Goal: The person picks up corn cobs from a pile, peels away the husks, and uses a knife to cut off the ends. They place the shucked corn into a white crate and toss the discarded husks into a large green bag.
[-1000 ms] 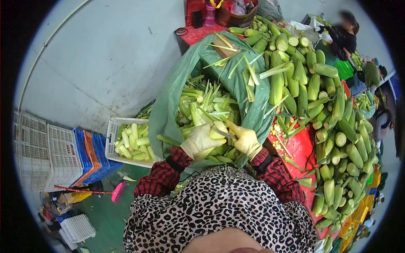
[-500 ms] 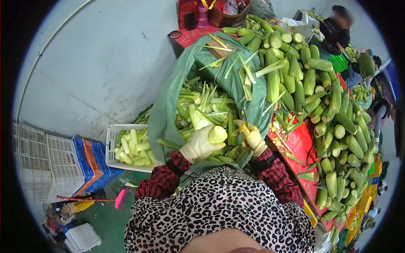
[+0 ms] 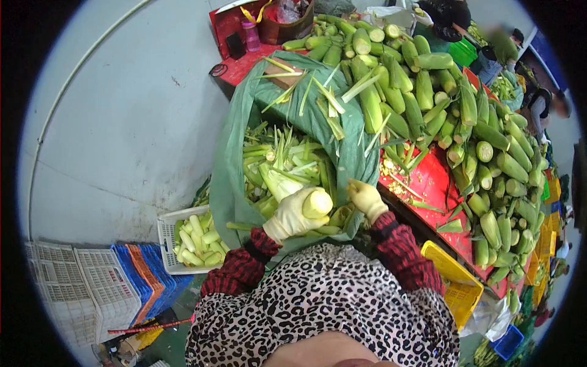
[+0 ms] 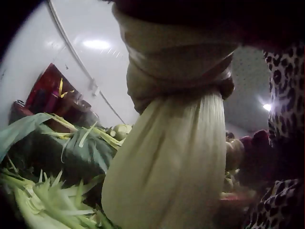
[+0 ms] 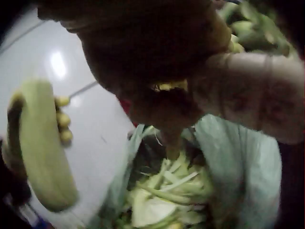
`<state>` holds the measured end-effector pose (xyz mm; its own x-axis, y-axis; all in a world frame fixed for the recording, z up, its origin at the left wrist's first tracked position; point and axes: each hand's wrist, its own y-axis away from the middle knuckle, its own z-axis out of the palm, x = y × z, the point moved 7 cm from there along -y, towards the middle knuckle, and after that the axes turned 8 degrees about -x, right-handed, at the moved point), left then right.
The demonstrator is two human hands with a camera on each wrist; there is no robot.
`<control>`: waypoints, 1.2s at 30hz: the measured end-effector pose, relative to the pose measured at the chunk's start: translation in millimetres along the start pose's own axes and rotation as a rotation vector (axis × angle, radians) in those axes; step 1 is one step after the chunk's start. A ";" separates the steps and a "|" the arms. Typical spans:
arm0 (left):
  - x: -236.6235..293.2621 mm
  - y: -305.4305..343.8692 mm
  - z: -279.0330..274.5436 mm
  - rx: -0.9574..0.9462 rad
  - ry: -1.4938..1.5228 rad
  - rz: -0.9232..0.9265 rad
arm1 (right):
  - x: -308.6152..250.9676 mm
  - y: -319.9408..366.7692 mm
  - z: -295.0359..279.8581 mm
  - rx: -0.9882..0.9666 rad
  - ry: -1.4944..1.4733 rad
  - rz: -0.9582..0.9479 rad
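My gloved left hand (image 3: 288,215) grips an ear of corn (image 3: 318,203), whose pale cut end faces up in the head view. The right wrist view shows this corn ear (image 5: 45,148) upright in the left hand, stripped to smooth pale green husk. My gloved right hand (image 3: 367,200) is a short way to the right, apart from the corn, its fingers curled round a knife whose blade is hidden now. Both hands are over the near edge of a green sack (image 3: 235,165), filled with peeled husk leaves (image 3: 281,177).
Unpeeled corn (image 3: 428,92) is heaped on a red table (image 3: 422,189) at right. A white crate (image 3: 166,241) of trimmed ears stands left, beside stacked baskets (image 3: 104,293). A yellow crate (image 3: 461,293) is at lower right. Other people work in the far right background.
The knife blade was at the corn's end one second ago; the right hand has since drawn away to the right. The left hand has turned the corn's cut end upward. The head view has shifted.
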<state>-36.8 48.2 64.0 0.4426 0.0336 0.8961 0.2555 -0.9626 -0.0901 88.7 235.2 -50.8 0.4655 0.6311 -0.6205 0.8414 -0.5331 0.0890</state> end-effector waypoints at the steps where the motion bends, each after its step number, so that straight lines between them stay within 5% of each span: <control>1: 2.5 -2.8 -2.2 0.004 0.015 -0.001 | -10.7 6.4 -12.9 -0.079 -0.456 0.126; 2: 2.3 1.1 1.1 -0.011 0.040 -0.017 | -24.8 29.0 -18.1 -0.162 -0.923 0.273; 4: -4.5 -4.4 8.2 -0.028 -0.053 0.016 | -80.4 49.1 -45.5 -0.167 -1.152 0.208; 5: 0.7 -10.4 16.4 -0.032 -0.098 0.079 | -76.3 53.2 -36.7 -0.229 -1.021 0.148; 7: 14.7 -23.6 36.9 -0.091 -0.281 0.135 | -104.4 61.3 -43.4 -0.035 -0.614 -0.178; 10: 8.7 -43.0 84.4 -0.332 -0.093 0.016 | -70.4 90.9 -48.1 0.081 -0.697 0.098; 11: 27.1 -44.6 98.1 -0.389 -0.100 0.128 | -66.0 108.1 -57.8 0.145 -0.669 0.125; 14: -25.0 -54.0 193.5 -0.690 0.533 0.047 | -71.7 159.0 -101.2 0.198 -0.329 0.177; 17: 54.3 -55.2 212.2 -0.717 -0.052 0.461 | -42.1 206.8 -107.1 0.393 -0.344 0.306; 20: 109.1 -56.9 227.7 -0.739 -0.102 0.663 | -16.0 266.5 -120.8 0.643 -0.412 0.387; 22: 107.9 -66.0 229.0 -0.721 -0.163 0.633 | 12.9 319.3 -132.6 0.768 -0.213 0.592; 24: 78.5 -76.2 229.6 -0.797 -0.127 0.410 | 58.4 371.6 -129.7 0.857 -0.097 0.765; 30: 11.4 -86.5 208.9 -0.746 -0.127 0.131 | 145.3 422.1 -125.8 0.492 0.226 1.254; 34: -1.6 -97.8 192.7 -0.649 -0.105 -0.017 | 184.4 377.0 -156.0 0.749 -0.080 1.070; 36: -6.2 -103.9 188.9 -0.608 -0.076 -0.065 | 183.8 313.3 -183.5 0.840 -0.348 0.808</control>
<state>96.3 198.9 -14.3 0.5083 0.0946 0.8560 -0.2417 -0.9383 0.2473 488.3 287.6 6.1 0.5661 -0.1676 -0.8071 -0.1567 -0.9831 0.0942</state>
